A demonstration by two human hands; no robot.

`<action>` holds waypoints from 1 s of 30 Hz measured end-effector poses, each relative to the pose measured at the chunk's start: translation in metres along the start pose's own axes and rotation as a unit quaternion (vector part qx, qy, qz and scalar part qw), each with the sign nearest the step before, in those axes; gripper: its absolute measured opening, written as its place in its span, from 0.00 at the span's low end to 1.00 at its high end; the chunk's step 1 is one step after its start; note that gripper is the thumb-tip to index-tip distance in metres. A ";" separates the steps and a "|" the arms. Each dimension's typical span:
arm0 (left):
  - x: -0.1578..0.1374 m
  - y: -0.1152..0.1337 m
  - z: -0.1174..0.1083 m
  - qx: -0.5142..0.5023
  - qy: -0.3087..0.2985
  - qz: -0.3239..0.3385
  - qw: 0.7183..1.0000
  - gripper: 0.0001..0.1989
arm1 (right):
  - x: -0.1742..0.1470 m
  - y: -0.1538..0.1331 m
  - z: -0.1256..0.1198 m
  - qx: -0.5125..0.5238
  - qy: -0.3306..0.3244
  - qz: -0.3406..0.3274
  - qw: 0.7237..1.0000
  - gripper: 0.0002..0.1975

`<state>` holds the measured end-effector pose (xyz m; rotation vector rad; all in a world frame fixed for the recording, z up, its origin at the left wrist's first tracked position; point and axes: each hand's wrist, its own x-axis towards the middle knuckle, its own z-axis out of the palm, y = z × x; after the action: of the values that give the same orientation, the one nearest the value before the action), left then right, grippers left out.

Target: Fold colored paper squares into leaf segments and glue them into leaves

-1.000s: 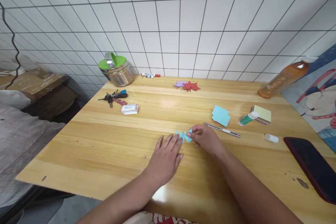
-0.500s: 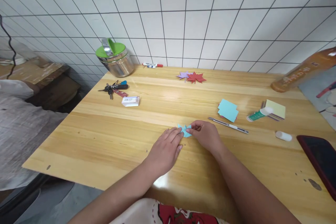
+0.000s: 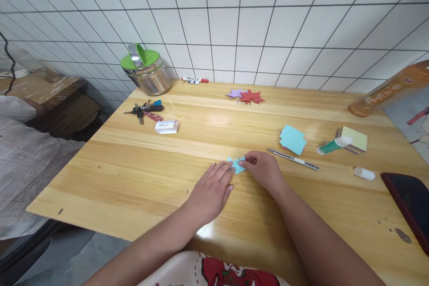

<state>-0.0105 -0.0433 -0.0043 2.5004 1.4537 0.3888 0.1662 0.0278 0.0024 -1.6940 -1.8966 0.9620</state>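
Observation:
A small folded piece of light blue paper (image 3: 237,168) lies on the wooden table between my hands. My left hand (image 3: 212,192) rests flat with fingers stretched out, its fingertips on the paper's left side. The thumb and index finger of my right hand (image 3: 263,169) pinch the paper's right edge. Part of the paper is hidden under the fingers. Beyond it lie a red paper maple leaf (image 3: 252,97) and a purple paper leaf (image 3: 235,94), partly overlapped by the red one. Several light blue paper squares (image 3: 292,139) are stacked to the right.
A utility knife (image 3: 293,159), an uncapped glue stick (image 3: 331,146), its white cap (image 3: 364,173), a yellow-topped paper stack (image 3: 354,138), a phone (image 3: 409,205) and an orange bottle (image 3: 390,89) are at right. Keys (image 3: 144,109), a small white box (image 3: 166,127) and a green-lidded steel pot (image 3: 145,71) stand left.
The view has shifted slightly. My hands stay in nearly the same place on the light blue paper, with the right hand still pinching its edge.

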 end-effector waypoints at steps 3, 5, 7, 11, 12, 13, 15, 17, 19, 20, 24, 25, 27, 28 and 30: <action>0.000 0.001 -0.001 0.004 0.001 0.005 1.000 0.20 | -0.001 -0.001 -0.001 -0.010 -0.003 -0.005 1.000 0.08; -0.001 0.002 -0.001 0.009 -0.004 0.005 1.000 0.21 | -0.001 -0.003 -0.001 -0.016 -0.004 -0.004 1.000 0.07; -0.001 0.002 -0.001 0.012 -0.010 0.004 1.000 0.21 | -0.002 -0.004 -0.001 -0.021 -0.002 0.001 1.000 0.07; -0.002 0.002 -0.001 0.008 -0.008 0.005 1.000 0.20 | -0.003 -0.006 -0.001 -0.038 -0.003 -0.003 0.999 0.07; -0.002 0.002 -0.001 0.006 -0.007 0.006 1.000 0.19 | -0.003 -0.006 -0.001 -0.042 -0.003 -0.004 0.999 0.07; -0.002 0.002 -0.001 0.005 -0.008 0.006 1.000 0.20 | -0.003 -0.006 -0.001 -0.045 -0.002 -0.004 0.999 0.07; -0.001 0.002 -0.001 0.006 -0.012 0.006 1.000 0.20 | -0.003 -0.005 0.000 -0.050 0.000 -0.004 0.999 0.07; -0.001 0.001 -0.001 0.008 -0.017 0.004 1.000 0.21 | -0.003 -0.004 0.000 -0.054 0.001 -0.006 0.999 0.06; -0.001 0.002 -0.002 0.009 -0.023 0.005 1.000 0.21 | -0.003 -0.004 0.000 -0.056 0.001 -0.008 0.998 0.06; -0.001 0.002 -0.002 0.010 -0.025 0.006 1.000 0.21 | -0.003 -0.004 0.000 -0.055 0.001 -0.009 0.998 0.06; -0.001 0.003 -0.003 0.010 -0.028 0.011 1.000 0.21 | -0.003 -0.004 0.001 -0.071 0.002 -0.005 0.997 0.06; -0.002 0.003 -0.002 0.009 -0.027 0.011 1.000 0.21 | -0.003 -0.004 0.002 -0.078 0.003 -0.005 0.997 0.06; -0.002 0.003 -0.002 0.010 -0.026 0.010 1.000 0.21 | -0.003 -0.005 0.002 -0.089 0.007 -0.007 0.996 0.06; -0.002 0.003 -0.001 0.011 -0.026 0.009 1.000 0.21 | -0.003 -0.005 0.002 -0.092 0.008 -0.008 0.996 0.06; -0.002 0.004 -0.001 0.014 -0.024 0.006 1.000 0.21 | -0.003 -0.005 0.003 -0.096 0.009 -0.008 0.995 0.06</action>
<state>-0.0081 -0.0469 -0.0023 2.5232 1.4359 0.3102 0.1610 0.0246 0.0046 -1.7853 -2.0429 0.7758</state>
